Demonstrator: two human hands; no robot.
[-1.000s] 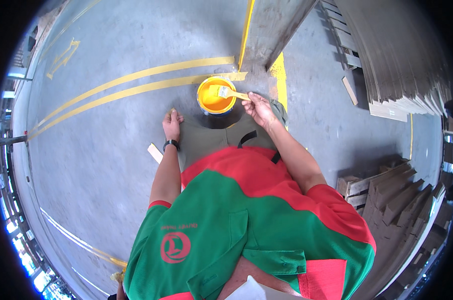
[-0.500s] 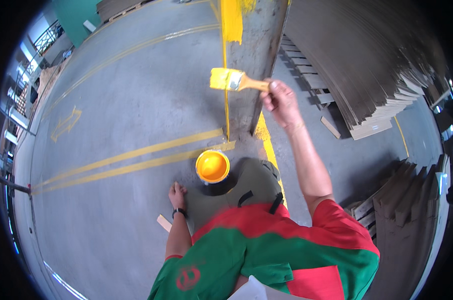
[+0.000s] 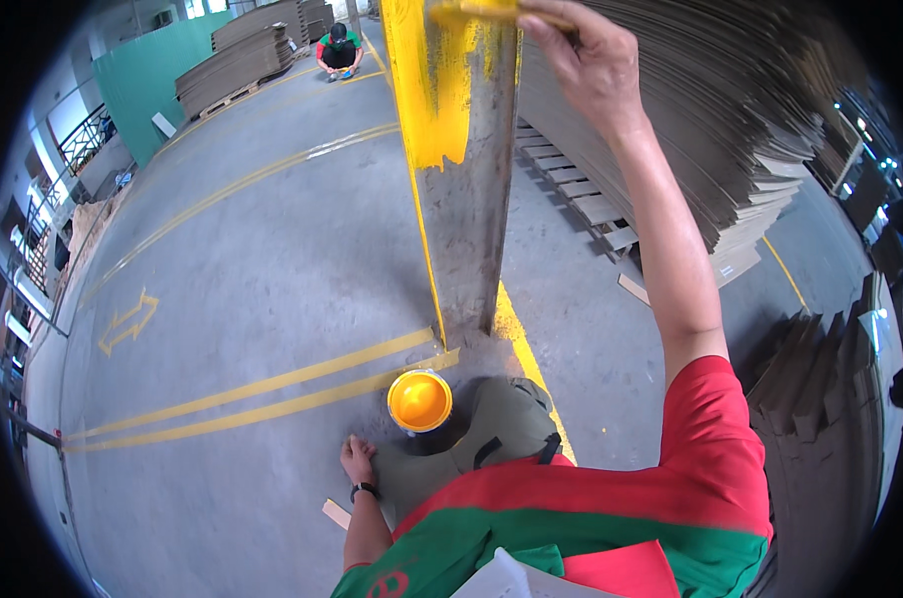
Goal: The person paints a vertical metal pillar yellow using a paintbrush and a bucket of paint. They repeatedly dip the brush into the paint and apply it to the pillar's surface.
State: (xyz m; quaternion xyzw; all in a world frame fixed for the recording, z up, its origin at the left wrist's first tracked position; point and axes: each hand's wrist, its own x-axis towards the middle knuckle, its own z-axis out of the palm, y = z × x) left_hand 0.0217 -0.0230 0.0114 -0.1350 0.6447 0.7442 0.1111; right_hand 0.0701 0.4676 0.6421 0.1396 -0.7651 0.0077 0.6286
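Note:
My right hand (image 3: 603, 70) is raised at the top, closed around the handle of a paintbrush (image 3: 476, 10). The brush lies against the upper face of a grey metal column (image 3: 471, 239); its bristles are smeared with yellow and partly blurred. Wet yellow paint (image 3: 439, 130) covers the left part of that face, with a ragged lower edge. On the floor before my knees stands an open can of yellow paint (image 3: 419, 401). My left hand (image 3: 358, 459) rests beside my left knee, fingers curled in, with nothing visible in them.
Stacks of cardboard sheets (image 3: 690, 130) rise at the right on a pallet (image 3: 581, 189), with another stack (image 3: 820, 399) nearer. Yellow lines (image 3: 272, 392) run along the floor. A person (image 3: 340, 52) squats far off. A wood strip (image 3: 337, 513) lies by my left arm.
My right hand has carried the brush up from mid-column to the painted upper face. The view has tilted up, showing more of the column and the squatting person. My left hand stays by the knee.

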